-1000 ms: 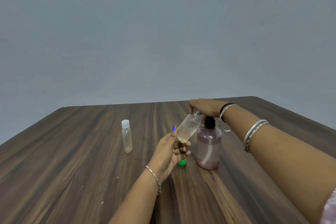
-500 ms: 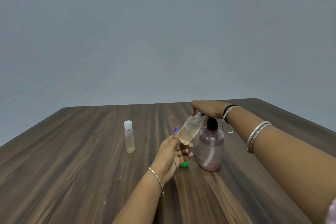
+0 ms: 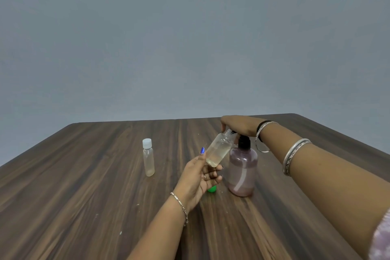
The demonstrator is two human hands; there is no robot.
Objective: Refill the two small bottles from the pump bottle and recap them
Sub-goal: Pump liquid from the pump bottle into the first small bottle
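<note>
One small bottle (image 3: 149, 158) stands capped, left of the left hand (image 3: 200, 177), which grips the open bottle (image 3: 218, 150) under the pump bottle (image 3: 243, 170); right hand (image 3: 240, 124) presses its pump; recapping remains.

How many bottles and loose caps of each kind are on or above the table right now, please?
Pump bottle: 1, the purple pump bottle under the right hand.
Small bottles: 2, the white-capped bottle standing on the table, and the open bottle tilted in the left hand.
Loose caps: 1, the green cap.
Total: 4.
</note>
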